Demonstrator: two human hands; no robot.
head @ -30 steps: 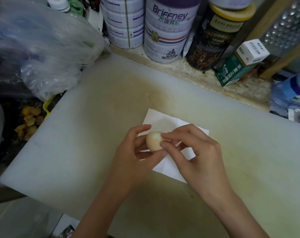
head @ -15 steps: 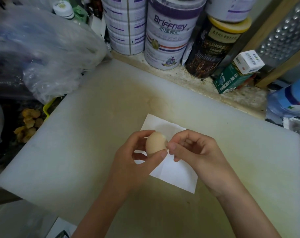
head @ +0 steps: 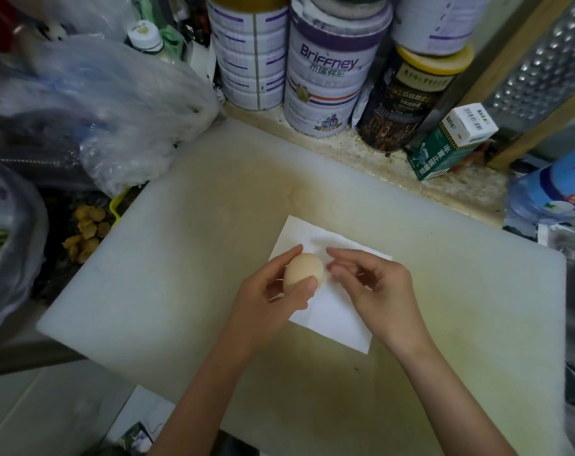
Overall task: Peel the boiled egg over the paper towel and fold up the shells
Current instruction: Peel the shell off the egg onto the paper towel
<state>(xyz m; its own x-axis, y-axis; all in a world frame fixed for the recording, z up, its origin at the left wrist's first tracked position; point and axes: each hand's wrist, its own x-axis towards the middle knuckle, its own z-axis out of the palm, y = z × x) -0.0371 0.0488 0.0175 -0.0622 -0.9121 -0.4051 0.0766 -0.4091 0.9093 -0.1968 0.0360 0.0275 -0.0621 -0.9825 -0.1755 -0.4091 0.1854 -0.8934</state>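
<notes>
Egg (tan) gripped by left hand over paper towel.

The brand "Briffney" stands in purple letters on the white tin, with a row of Chinese characters just below it. The green box bears white Chinese characters down its side, seemingly 半夏止咳糖浆. The white box at its upper end carries a barcode. Gold lettering on the dark jar and the label on the blue bottle are too blurred to read.
</notes>
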